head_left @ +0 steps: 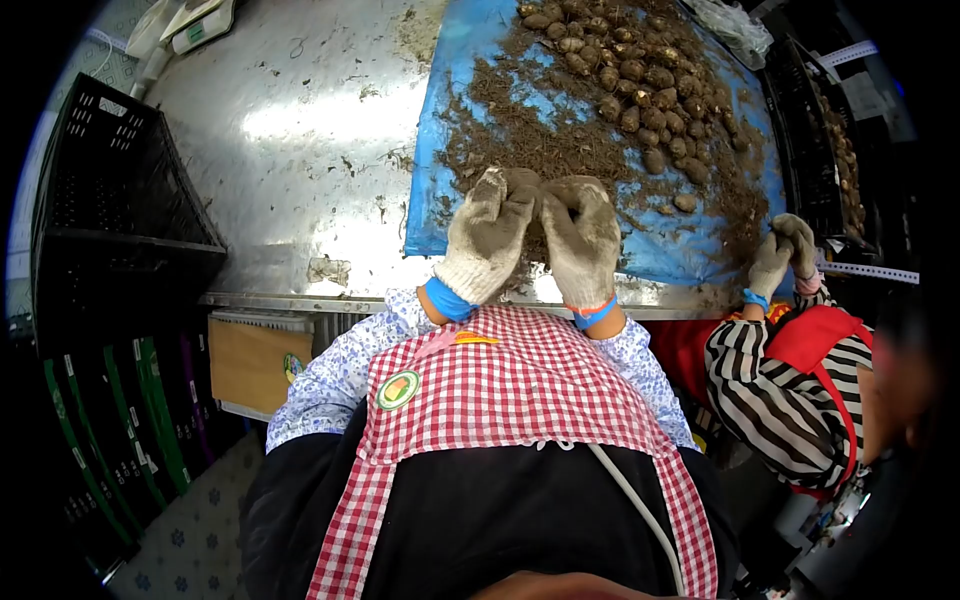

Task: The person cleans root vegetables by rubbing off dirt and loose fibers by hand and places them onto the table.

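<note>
My left hand (487, 228) and my right hand (582, 235) wear soiled white knit gloves with blue bands at the wrists. Their fingertips meet above the near edge of a blue plastic sheet (427, 205). Both are closed, with fingers and thumbs curled together; whatever lies between them is hidden by the gloves. Just beyond the fingers spreads loose brown root fibre and soil (520, 140). Past that, toward the back right, lies a heap of small brown tubers (660, 95) that look like taro, with one pale tuber (685, 202) apart from the rest.
A metal table (300, 190) with dirt specks carries the sheet. On the left stands a black crate (130, 180); a scale (203, 25) sits at the far left. Another black crate (815, 150) holds tubers at right. Beside me, a co-worker's gloved hands (780, 255) are at the table edge.
</note>
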### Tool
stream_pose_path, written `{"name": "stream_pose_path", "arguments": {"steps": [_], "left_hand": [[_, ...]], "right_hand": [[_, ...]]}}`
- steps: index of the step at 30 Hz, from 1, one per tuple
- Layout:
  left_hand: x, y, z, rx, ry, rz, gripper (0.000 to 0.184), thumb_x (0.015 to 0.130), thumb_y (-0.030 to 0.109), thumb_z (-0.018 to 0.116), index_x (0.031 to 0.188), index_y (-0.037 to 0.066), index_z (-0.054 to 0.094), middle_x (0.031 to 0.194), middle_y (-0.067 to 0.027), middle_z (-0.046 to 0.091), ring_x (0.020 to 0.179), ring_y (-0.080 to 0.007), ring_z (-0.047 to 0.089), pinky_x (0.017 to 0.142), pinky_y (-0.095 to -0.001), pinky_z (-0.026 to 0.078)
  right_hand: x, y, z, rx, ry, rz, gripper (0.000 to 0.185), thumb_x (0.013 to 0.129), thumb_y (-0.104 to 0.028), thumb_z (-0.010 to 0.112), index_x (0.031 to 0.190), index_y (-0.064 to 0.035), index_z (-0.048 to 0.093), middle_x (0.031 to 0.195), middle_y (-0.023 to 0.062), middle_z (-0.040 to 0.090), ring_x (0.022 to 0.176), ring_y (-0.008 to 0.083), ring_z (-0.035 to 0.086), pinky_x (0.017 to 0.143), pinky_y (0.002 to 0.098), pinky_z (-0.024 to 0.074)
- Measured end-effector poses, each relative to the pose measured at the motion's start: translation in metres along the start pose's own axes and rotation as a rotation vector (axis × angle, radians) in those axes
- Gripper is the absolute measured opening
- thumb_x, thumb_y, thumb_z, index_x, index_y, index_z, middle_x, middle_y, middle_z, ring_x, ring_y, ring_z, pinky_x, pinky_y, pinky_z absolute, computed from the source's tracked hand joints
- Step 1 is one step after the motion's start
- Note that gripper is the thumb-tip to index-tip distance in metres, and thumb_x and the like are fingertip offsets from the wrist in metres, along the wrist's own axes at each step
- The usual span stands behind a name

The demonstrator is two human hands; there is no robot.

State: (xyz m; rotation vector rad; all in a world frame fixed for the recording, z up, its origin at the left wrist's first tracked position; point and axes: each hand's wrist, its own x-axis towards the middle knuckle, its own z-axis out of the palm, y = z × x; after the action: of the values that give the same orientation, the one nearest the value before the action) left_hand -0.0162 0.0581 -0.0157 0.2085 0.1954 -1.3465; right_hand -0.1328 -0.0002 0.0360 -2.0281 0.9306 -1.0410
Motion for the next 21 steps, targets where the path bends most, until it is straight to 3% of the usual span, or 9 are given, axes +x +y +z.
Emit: {"name": "stream_pose_path", "arguments": {"steps": [2,5,6,8,10,13,18,20,21], "left_hand": [[0.006,0.0,-0.006,0.386,-0.197,0.102,0.004,0.087,0.002,0.054,0.084,0.003,0.055,0.094,-0.0063,0.053,0.093,-0.0177,0.052,0.091,-0.0294,0.045],[0.006,0.003,-0.023,0.917,-0.135,0.168,0.011,0.088,0.001,0.052,0.099,0.002,0.053,0.109,-0.0072,0.054,0.101,-0.016,0.052,0.09,-0.0274,0.046],[0.009,0.006,-0.02,0.676,-0.041,0.057,0.014,0.087,0.001,0.053,0.102,0.003,0.053,0.111,-0.0073,0.053,0.102,-0.0167,0.052,0.089,-0.0272,0.047],[0.008,0.015,-0.023,0.865,-0.026,0.008,0.025,0.086,0.002,0.055,0.111,0.007,0.052,0.117,-0.0068,0.051,0.107,-0.0175,0.051,0.091,-0.0297,0.046],[0.007,0.032,-0.035,1.718,-0.201,0.148,0.04,0.085,0.005,0.056,0.124,0.012,0.05,0.125,-0.0058,0.05,0.113,-0.0177,0.051,0.094,-0.0349,0.044],[0.0,0.026,-0.026,1.745,-0.057,0.064,0.046,0.089,0.007,0.053,0.134,0.015,0.046,0.13,-0.0037,0.05,0.117,-0.0164,0.049,0.098,-0.039,0.04],[0.004,0.013,-0.056,1.431,-0.235,0.213,0.034,0.092,0.007,0.049,0.127,0.006,0.049,0.13,-0.0084,0.05,0.116,-0.0218,0.051,0.098,-0.0366,0.043],[0.012,0.007,-0.08,1.109,-0.287,0.209,0.034,0.095,0.011,0.048,0.129,0.008,0.049,0.133,-0.0077,0.049,0.121,-0.019,0.048,0.099,-0.0349,0.041],[0.013,0.006,-0.093,1.082,-0.292,0.204,0.036,0.095,0.012,0.047,0.13,0.009,0.049,0.134,-0.0075,0.048,0.123,-0.0184,0.046,0.1,-0.0349,0.04]], "right_hand": [[0.004,0.015,0.003,-0.119,-0.105,-0.007,0.013,0.088,-0.005,0.058,0.096,0.0047,0.059,0.094,0.0159,0.062,0.076,0.0238,0.062,0.067,0.0324,0.0513],[-0.006,0.051,0.008,0.007,-0.155,0.061,0.024,0.091,-0.014,0.056,0.105,0.0056,0.058,0.098,0.0157,0.064,0.08,0.0252,0.063,0.074,0.0304,0.0528],[-0.01,0.073,0.013,-0.111,-0.107,-0.047,0.027,0.091,-0.015,0.057,0.108,0.0052,0.058,0.099,0.0151,0.064,0.082,0.0248,0.063,0.076,0.0299,0.0533],[0.001,0.016,0.001,0.484,0.01,0.647,0.03,0.087,-0.013,0.061,0.114,0.0022,0.058,0.1,0.0143,0.064,0.088,0.023,0.064,0.082,0.0299,0.0541],[-0.005,0.022,-0.006,0.19,-0.16,0.299,0.029,0.084,-0.008,0.063,0.111,0.0006,0.06,0.1,0.0142,0.064,0.091,0.0225,0.064,0.082,0.0307,0.0543],[-0.014,0.018,0.007,0.055,-0.123,-0.108,0.019,0.078,-0.001,0.066,0.097,-0.0001,0.064,0.094,0.0142,0.063,0.091,0.0239,0.062,0.073,0.0321,0.0542],[-0.029,0.039,0.018,-0.139,-0.015,-0.337,0.006,0.08,0.0,0.065,0.086,0.0013,0.062,0.084,0.0127,0.06,0.077,0.0222,0.061,0.06,0.0296,0.0511],[-0.018,-0.007,0.001,0.199,-0.179,0.425,0.01,0.087,-0.004,0.061,0.096,0.0008,0.06,0.083,0.0103,0.061,0.07,0.0165,0.061,0.057,0.0282,0.0517],[-0.026,0.01,0.008,0.344,-0.179,0.432,0.015,0.09,-0.012,0.06,0.099,0.0002,0.059,0.085,0.0094,0.062,0.071,0.0153,0.061,0.058,0.0282,0.0525]]}}
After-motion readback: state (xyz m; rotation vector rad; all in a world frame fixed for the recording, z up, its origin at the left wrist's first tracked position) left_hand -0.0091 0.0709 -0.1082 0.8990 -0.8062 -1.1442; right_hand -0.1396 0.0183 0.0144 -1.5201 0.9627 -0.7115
